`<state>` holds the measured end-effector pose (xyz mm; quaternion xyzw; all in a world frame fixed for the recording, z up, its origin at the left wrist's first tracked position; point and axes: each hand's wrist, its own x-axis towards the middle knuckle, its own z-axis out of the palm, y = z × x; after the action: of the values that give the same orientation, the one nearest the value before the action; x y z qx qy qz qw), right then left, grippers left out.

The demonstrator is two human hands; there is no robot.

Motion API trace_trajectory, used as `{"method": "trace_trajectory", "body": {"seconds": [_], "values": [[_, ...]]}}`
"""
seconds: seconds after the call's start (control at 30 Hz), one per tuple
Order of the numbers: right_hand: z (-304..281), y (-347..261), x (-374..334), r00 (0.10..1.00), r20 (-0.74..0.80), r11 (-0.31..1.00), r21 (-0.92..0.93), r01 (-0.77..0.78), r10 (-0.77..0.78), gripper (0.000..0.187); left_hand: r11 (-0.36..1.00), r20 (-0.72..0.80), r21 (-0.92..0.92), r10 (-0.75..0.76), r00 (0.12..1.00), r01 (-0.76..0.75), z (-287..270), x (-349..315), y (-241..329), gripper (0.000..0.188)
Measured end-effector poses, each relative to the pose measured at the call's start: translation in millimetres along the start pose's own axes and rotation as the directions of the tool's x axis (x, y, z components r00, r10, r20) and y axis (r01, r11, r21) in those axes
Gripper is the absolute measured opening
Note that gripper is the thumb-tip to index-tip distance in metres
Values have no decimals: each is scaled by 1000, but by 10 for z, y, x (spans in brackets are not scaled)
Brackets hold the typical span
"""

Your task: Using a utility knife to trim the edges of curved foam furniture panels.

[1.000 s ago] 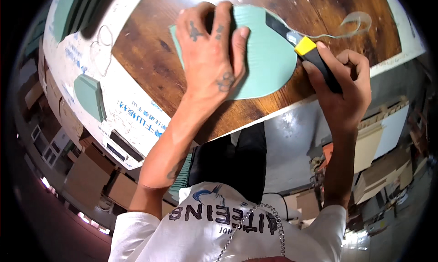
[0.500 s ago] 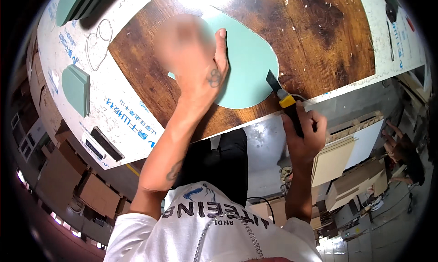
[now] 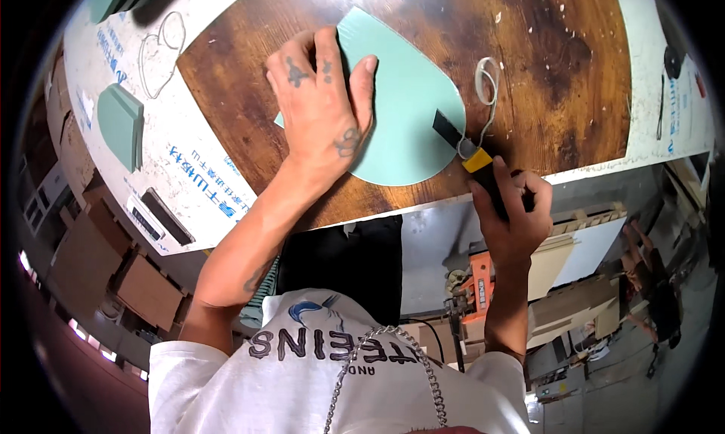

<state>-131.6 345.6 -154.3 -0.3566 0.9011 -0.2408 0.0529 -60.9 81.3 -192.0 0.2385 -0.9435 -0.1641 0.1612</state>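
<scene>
A mint-green teardrop-shaped panel (image 3: pixel 408 109) lies on a brown wood-grain board, its pointed end facing away from me. My left hand (image 3: pixel 313 105) rests palm down across the panel's left part, fingers bent and thumb apart. In my right hand (image 3: pixel 517 215) is a utility knife (image 3: pixel 482 164), black with a yellow collar. Its dark blade reaches over the panel's lower right edge; whether it touches is hard to tell. A thin pale strip (image 3: pixel 489 94) curls up from beside the blade, lying over the board.
The wood-grain board (image 3: pixel 559 71) sits on a white printed table (image 3: pixel 204 185). Green stacked pieces (image 3: pixel 121 124), a looped thin strip (image 3: pixel 162 56) and a dark bar (image 3: pixel 168 216) lie at left. Below the table edge are an orange device (image 3: pixel 479 287) and stacked boards (image 3: pixel 566 253). Another person (image 3: pixel 657 290) is far right.
The pale strip by the knife now stands out as a longer loose curl over the board. My right hand still grips the knife near the panel's edge, and my left hand stays on the panel.
</scene>
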Motion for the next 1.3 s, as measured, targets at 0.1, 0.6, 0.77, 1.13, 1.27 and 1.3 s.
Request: {"method": "trace_trajectory", "body": {"seconds": [0.1, 0.6, 0.77, 1.13, 1.27, 1.3], "values": [[27, 26, 123, 1000, 23, 998, 56, 0, -1, 55, 999, 5, 23, -39, 999, 39, -28, -6, -31, 44], [26, -17, -180, 998, 53, 985, 166, -41, 32, 56, 988, -27, 123, -87, 996, 90, -6, 58, 61, 42], [57, 87, -114, 998, 19, 995, 81, -63, 62, 60, 985, 25, 125, -120, 993, 116, -3, 52, 69, 41], [-55, 218, 293, 995, 87, 996, 81, 43, -50, 56, 991, 53, 128, -34, 998, 27, -31, 20, -25, 40], [11, 279, 567, 985, 63, 987, 45, 157, -160, 54, 992, 77, 122, -13, 997, 3, -51, 43, -16, 41], [27, 297, 667, 973, 49, 974, 18, 226, -226, 52, 993, 78, 117, -11, 997, 2, -50, 39, -9, 41]]}}
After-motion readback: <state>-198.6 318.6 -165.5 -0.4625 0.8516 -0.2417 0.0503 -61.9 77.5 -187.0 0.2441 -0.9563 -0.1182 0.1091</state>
